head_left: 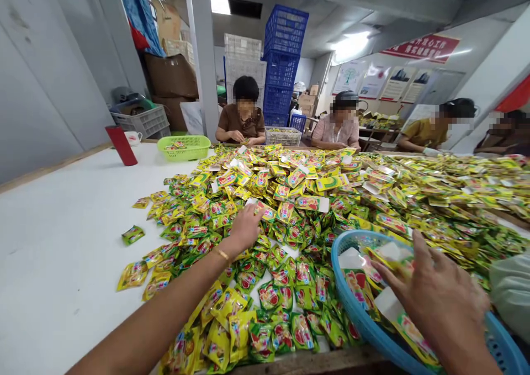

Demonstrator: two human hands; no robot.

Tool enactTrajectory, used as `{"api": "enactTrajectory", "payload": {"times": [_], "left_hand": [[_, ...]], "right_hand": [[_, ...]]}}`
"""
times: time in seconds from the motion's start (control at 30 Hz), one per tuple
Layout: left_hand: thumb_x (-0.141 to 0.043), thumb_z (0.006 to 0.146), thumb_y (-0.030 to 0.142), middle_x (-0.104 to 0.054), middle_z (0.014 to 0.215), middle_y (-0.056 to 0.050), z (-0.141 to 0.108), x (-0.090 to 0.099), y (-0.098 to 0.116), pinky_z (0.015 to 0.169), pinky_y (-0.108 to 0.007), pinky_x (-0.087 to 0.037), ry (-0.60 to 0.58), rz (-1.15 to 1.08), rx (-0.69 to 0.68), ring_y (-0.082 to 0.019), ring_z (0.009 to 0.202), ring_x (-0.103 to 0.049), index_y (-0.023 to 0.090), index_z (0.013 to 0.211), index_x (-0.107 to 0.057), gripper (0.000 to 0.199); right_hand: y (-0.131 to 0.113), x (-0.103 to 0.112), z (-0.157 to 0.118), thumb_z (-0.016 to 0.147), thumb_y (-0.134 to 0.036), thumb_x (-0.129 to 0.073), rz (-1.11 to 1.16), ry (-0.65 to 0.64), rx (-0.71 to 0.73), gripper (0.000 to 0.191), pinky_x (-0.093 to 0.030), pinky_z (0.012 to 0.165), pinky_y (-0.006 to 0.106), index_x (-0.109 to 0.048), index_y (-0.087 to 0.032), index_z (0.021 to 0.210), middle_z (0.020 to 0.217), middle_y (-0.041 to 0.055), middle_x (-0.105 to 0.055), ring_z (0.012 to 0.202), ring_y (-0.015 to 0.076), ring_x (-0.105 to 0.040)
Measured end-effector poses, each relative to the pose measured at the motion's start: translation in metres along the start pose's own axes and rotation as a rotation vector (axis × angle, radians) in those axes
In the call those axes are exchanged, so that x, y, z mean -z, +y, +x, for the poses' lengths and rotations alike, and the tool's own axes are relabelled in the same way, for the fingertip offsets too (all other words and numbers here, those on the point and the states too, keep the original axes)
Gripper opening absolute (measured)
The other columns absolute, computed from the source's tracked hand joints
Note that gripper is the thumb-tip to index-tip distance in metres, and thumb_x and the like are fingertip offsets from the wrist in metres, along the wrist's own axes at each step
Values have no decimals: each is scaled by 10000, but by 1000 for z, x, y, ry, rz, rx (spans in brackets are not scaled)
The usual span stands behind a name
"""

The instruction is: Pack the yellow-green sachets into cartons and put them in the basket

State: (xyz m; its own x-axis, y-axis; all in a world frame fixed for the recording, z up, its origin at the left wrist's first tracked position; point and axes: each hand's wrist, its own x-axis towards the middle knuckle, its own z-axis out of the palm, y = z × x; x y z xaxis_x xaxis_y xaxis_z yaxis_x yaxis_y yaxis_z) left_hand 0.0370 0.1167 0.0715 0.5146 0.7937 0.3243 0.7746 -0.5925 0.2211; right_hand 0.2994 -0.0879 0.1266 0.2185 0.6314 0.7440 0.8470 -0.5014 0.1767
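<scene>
My left hand [246, 226] reaches into the heap, its fingers closed at the edge of a small printed carton [267, 211] with a white flap. Around it lie many small green and yellow candy packets [269, 295], some with red fruit pictures. My right hand [441, 289] is over a blue plastic basket [345, 303], thumb and fingers apart. Just beyond its thumb, a yellow carton [397, 262] is blurred inside the basket; whether the fingertips touch it is hard to see. More printed cartons [360, 289] with white flaps lie in the basket.
A green basket [184, 149], a red cylinder [121, 146] and a white cup [132, 138] stand on the white table [49, 237]. Several co-workers [242, 115] sit across the heap. A pale sleeve [511, 286] is close at right. Blue crates [284, 60] are stacked behind.
</scene>
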Motion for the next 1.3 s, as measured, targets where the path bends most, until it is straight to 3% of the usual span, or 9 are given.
{"api": "enactTrajectory", "payload": {"times": [0.1,0.23,0.4,0.57,0.67,0.77,0.97,1.13,1.3], "left_hand": [[-503,740,7,-468,1361,-134,37,-11,-6,1065,-452,-288,-100,184,-103,-275,1326,-328,192,1281,-476,572],[-439,799,16,-630,1094,-131,51,-9,-6,1025,-485,-297,-145,240,-85,-261,1164,-495,167,1119,-572,379],[-430,856,103,-628,1006,-123,-5,2,29,969,-457,-337,-42,192,-175,-247,997,-556,142,1081,-571,268],[-553,825,215,-613,1025,-90,-75,0,58,977,-403,-355,-179,-21,-456,-226,1015,-540,167,1099,-567,279],[-657,754,338,-583,1143,-81,-82,2,52,943,-368,-411,-269,-207,-332,-227,1064,-535,201,1213,-518,498],[-575,823,348,-604,1118,-86,-70,-4,46,904,-342,-450,-235,-236,-69,-220,1043,-559,193,1209,-533,418],[-518,822,161,-647,1085,-102,-51,-36,56,896,-334,-462,-234,-200,205,-226,1021,-595,152,1160,-553,340],[-496,810,142,-657,1097,-46,-53,-7,28,913,-273,-442,-158,-259,284,-170,1013,-598,210,1083,-610,303],[-511,764,128,-683,890,-92,-52,18,-16,790,-305,-475,-372,38,214,-218,874,-630,173,817,-671,175]], "right_hand": [[-19,13,-3,861,-557,-399,281,79,77,653,-438,793,452,-360,-156,1374,1094,165,-572,966,305,-539],[-66,27,-19,885,-381,-466,663,70,152,471,-431,913,401,-419,-209,1321,1174,115,-544,1082,232,-512],[-113,6,-48,875,-352,-472,781,-118,226,562,-417,937,407,-317,-180,1386,1281,137,-481,1174,244,-453],[-133,-34,-79,807,-214,-493,556,-472,367,603,-411,877,413,-341,-159,1387,1168,137,-587,1040,260,-541],[-129,-38,-94,783,-123,-479,424,-610,352,570,-421,813,373,-417,-160,1349,1040,118,-641,906,233,-586],[-123,-31,-104,779,-124,-498,320,-576,306,580,-415,783,371,-429,-209,1349,1044,104,-630,936,249,-572],[-123,-25,-111,799,-472,-563,323,-577,314,593,-403,795,407,-452,-235,1332,1067,110,-613,1000,298,-535],[-133,-34,-117,812,-461,-538,415,-560,337,563,-393,828,402,-465,-207,1310,1117,114,-599,1015,274,-526],[-146,-47,-121,852,-352,-486,521,-417,360,459,-420,769,377,-478,-177,1276,1023,122,-600,925,253,-535]]}}
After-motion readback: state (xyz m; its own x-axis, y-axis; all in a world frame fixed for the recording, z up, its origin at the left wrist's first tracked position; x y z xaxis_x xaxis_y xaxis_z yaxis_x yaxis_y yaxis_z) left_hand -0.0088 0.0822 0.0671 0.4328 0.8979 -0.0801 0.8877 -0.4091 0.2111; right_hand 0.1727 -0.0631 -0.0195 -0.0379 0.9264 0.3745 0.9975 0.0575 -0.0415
